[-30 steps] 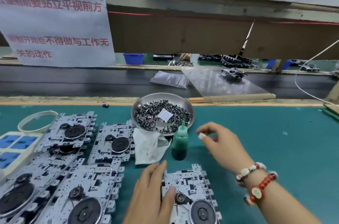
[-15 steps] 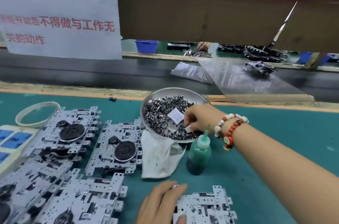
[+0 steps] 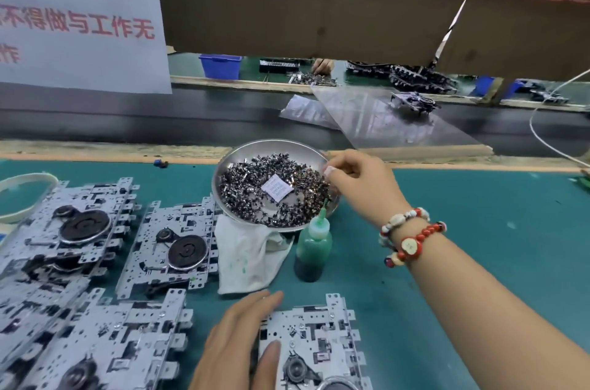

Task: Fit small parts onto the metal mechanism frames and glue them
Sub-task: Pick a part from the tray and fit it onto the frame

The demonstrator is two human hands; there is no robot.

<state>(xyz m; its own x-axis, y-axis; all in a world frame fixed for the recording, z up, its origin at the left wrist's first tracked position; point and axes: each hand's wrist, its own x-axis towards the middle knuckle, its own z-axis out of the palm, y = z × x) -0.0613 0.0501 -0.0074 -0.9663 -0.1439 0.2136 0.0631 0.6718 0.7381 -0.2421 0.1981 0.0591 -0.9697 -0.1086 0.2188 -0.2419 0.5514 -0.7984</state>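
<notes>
My right hand [image 3: 357, 180] hangs over the right rim of the metal bowl [image 3: 230, 163], fingers curled down into the heap of small parts [image 3: 287, 198]; whether I have one pinched I cannot tell. My left hand [image 3: 236, 341] lies flat, fingers straight, on the left edge of the nearest mechanism frame [image 3: 316, 345], thumb pressing its plate. The green glue bottle [image 3: 313, 249] stands just before the bowl, beside a stained white cloth [image 3: 249, 255] tucked under the bowl's rim. More frames [image 3: 172, 246] lie to the left on the green mat [image 3: 479, 214].
</notes>
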